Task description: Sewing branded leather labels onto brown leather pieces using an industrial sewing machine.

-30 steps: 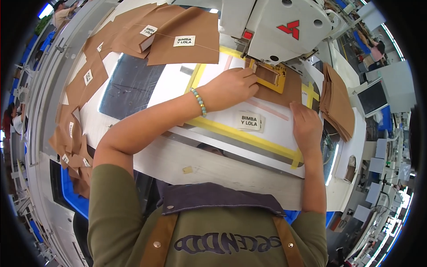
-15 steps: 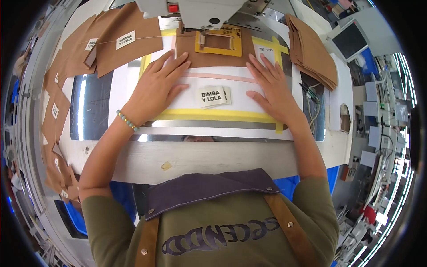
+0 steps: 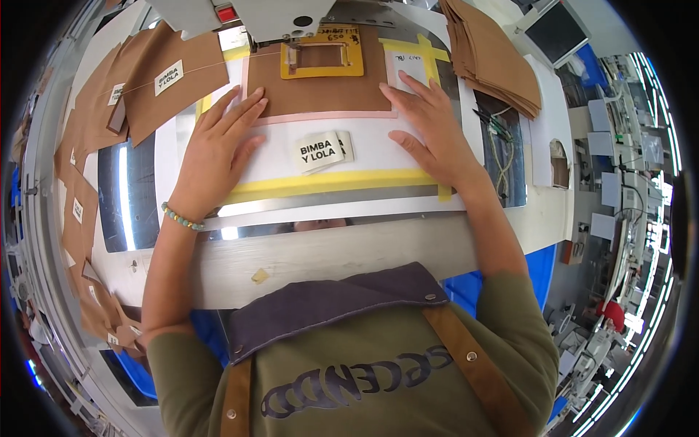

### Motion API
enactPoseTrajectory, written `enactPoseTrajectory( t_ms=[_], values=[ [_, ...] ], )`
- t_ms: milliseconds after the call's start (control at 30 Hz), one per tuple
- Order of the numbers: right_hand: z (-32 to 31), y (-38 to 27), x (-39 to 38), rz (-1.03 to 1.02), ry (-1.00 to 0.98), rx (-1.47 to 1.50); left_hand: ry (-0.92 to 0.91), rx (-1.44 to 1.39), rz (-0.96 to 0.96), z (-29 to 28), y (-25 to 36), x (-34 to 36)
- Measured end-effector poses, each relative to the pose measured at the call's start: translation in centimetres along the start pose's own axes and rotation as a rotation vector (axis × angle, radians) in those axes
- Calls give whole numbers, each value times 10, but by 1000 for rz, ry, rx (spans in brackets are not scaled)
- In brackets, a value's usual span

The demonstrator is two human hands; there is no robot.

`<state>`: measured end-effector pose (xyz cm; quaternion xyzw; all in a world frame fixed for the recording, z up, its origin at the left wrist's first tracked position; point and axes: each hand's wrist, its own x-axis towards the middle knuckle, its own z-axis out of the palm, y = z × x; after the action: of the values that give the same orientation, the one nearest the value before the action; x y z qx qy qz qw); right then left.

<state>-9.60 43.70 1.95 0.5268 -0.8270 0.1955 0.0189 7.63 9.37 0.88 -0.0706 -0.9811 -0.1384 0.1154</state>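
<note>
A brown panel (image 3: 320,96) lies flat on the white work sheet (image 3: 258,149), its near edge along a thin pink strip (image 3: 328,116). My left hand (image 3: 215,146) rests with fingers stretched out, the fingertips at the panel's left edge. At the right edge, my right hand (image 3: 429,135) has its fingers spread, thumb apart, over the sheet. Neither hand holds anything. A yellow frame (image 3: 320,71) with a rectangular window sits on the panel under the sewing machine head (image 3: 280,20). Between my hands lie a few overlapping cream labels (image 3: 319,151) with dark print.
Brown pieces with sewn labels (image 3: 171,76) trail down the table's left side, joined by thread. A stack of brown panels (image 3: 491,58) stands at the back right. Tweezers or snips (image 3: 497,125) and a cord lie right of the sheet. Yellow tape (image 3: 328,180) borders it.
The brown panel has slid nearer to me, closing the white gap to the pink strip. Both hands remain outstretched beside it. The whole view has shifted and tilted slightly.
</note>
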Motion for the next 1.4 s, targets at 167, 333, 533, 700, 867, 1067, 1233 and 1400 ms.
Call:
enactPoseTrajectory(
  t_ms=[167, 333, 533, 700, 867, 1067, 1233, 1400],
  values=[
    [-1, 8, -5, -17, 63, 26, 1, -11, 23, 3, -3, 1],
    [3, -4, -1, -31, 42, -44, 51, -41, 23, 0, 0, -2],
    [4, -2, -3, -29, -84, -132, 13, -22, 48, -1, 1, -2],
    [2, -2, -2, -14, -82, -103, 97, -75, 28, -4, -10, -4],
    [2, -3, -3, -26, -85, -104, 115, -51, 77, -5, -7, -6],
    [1, -4, -3, -32, -79, -105, 44, 35, 102, -5, -5, -8],
    [3, -3, -4, -42, -65, -113, 68, -10, 107, -5, -8, -5],
    [1, -10, 2, -162, 44, -126, 109, -47, 99, -5, -4, -3]
  ],
)
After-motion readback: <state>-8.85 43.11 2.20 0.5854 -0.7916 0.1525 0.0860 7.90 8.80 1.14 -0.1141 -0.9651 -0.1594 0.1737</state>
